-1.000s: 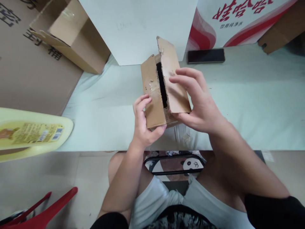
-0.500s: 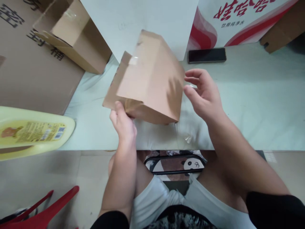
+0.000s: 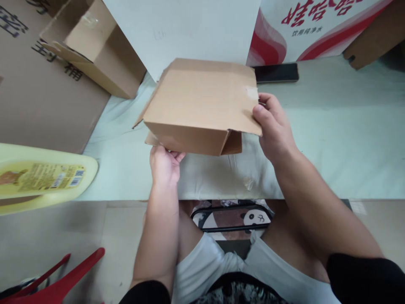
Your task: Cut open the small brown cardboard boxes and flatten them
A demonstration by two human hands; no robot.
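Note:
A brown cardboard box is held up over the pale green covered table, tilted, with loose flaps at its left and right ends. A piece of clear tape sticks to the flap on its right. My left hand is under the lower left corner, its fingers curled beneath the box and partly hidden by it. On the other side my right hand pinches the right flap, thumb on top and fingers behind the cardboard.
A black phone lies behind my right hand. Another open cardboard box stands at the back left, and a white box at the back. A yellow bottle is at the left table edge. Scrap tape lies near the front.
The box has been turned and levelled, so its broad face and a right-hand flap now show. My right hand, apart from the box before, has closed on that flap. My left hand shifted slightly down.

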